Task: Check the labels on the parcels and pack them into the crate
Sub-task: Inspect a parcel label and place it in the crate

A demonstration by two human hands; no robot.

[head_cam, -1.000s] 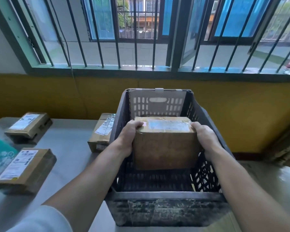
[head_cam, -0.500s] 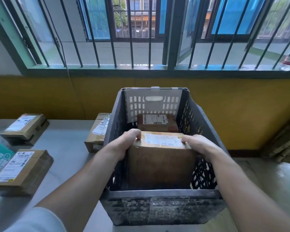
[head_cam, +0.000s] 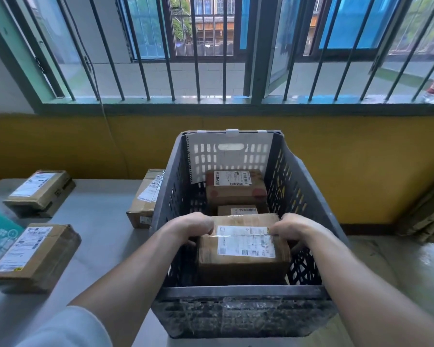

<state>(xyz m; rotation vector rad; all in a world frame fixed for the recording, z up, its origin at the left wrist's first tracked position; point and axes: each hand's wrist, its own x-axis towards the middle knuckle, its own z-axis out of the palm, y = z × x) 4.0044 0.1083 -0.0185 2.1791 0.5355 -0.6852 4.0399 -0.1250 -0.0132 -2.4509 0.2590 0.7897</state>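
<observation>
Together, hands (head_cam: 193, 227) (head_cam: 295, 227) grip cardboard parcel (head_cam: 243, 267), perforated crate (head_cam: 241, 318)

crate (head_cam: 238, 316) — dark perforated plastic, scuffed | parcel (head_cam: 243, 269) — matt brown cardboard, glossy tape | label (head_cam: 246, 242) — white paper

Daylight thru barred window (head_cam: 253, 46); room dimmer, crate (head_cam: 236, 293) inside shadowed; glare on glossy surface (head_cam: 431, 256) rt; wide-angle bend at edges.

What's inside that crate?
Three parcels: front parcel, held by left hand and right hand; middle parcel, mostly covered; back parcel. Anything beneath is hidden.
</observation>
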